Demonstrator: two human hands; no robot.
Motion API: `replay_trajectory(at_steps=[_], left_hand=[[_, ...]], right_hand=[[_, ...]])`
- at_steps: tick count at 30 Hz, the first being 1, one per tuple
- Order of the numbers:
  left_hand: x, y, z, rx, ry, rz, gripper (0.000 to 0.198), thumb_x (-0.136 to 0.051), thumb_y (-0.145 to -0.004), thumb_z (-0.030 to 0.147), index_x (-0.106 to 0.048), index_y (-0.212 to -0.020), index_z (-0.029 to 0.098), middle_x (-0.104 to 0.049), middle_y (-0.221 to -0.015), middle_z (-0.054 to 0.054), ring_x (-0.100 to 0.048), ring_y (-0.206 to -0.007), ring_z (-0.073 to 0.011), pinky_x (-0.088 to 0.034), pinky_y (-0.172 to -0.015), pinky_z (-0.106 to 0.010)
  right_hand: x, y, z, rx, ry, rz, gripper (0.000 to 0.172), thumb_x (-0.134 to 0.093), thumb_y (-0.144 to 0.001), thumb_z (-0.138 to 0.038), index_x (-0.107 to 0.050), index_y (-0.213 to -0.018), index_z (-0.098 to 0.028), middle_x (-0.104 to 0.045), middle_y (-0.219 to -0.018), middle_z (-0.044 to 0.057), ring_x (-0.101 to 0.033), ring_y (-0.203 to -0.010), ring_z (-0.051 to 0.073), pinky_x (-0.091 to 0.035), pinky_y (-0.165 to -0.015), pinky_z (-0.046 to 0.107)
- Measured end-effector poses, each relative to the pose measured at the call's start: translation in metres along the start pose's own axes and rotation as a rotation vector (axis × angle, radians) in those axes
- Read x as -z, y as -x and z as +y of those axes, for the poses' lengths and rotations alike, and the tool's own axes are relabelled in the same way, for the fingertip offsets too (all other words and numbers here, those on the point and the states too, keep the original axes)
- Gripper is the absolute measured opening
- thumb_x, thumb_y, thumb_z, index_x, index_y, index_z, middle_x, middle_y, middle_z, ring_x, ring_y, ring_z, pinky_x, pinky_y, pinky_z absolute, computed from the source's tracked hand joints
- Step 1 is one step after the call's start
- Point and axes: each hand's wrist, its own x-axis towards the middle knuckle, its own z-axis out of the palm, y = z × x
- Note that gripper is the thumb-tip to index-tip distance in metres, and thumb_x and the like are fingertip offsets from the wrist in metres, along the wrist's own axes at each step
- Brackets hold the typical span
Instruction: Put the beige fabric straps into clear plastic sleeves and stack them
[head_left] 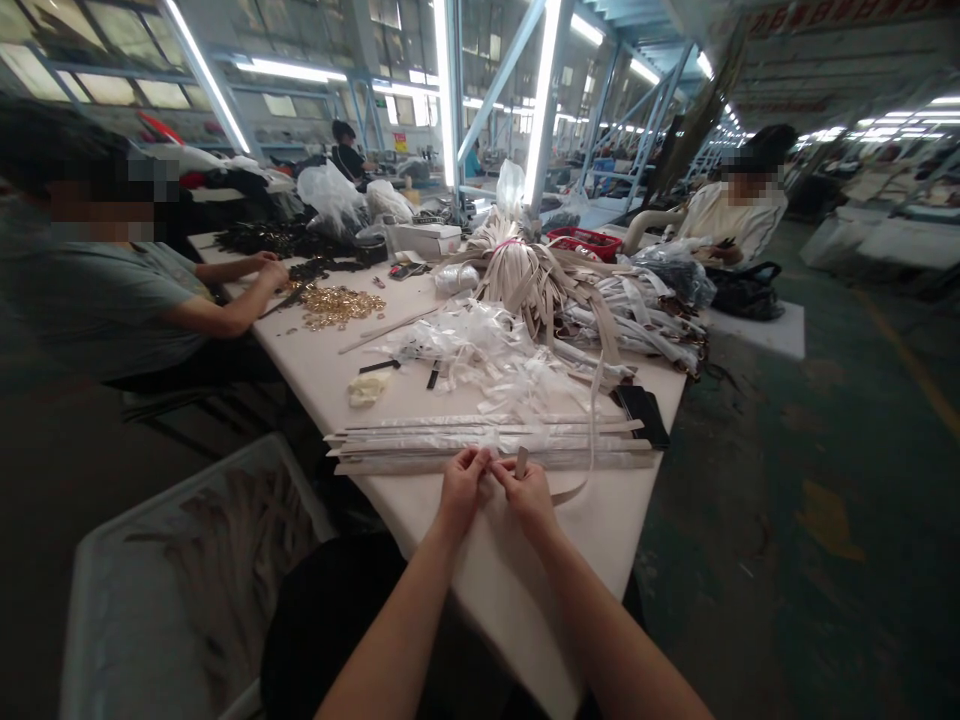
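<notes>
My left hand and my right hand meet over the near part of the table, fingertips close together. A beige strap loops out from my right hand, which is closed on it, and a short piece stands up between its fingers. My left hand is closed in a pinch; what lies between its fingertips is hidden. Just beyond both hands, several long flat strips with clear film lie crosswise. Behind them spreads a heap of crumpled clear film.
A big bundle of beige straps lies farther back. Gold metal pieces are piled before a person at left. A white bin of straps stands lower left. Black pieces lie at the right edge. Another person sits at right.
</notes>
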Motion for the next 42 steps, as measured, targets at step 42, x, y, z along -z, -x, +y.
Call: replay_trajectory(at_steps=[42], left_hand=[[0.002,-0.006,-0.002,0.026,0.273,0.146,0.03,-0.087,-0.069,0.029,-0.074,-0.092,0.014,-0.076,-0.089,-0.008,-0.072,-0.081,-0.0167,-0.056,-0.08,-0.029]], right_hand=[[-0.004,0.016,-0.005,-0.273,-0.291,-0.418,0.04,-0.051,-0.09,-0.062,-0.057,-0.09,-0.022,-0.047,-0.064,-0.005,-0.027,-0.042,0.007,-0.019,-0.038,0.02]])
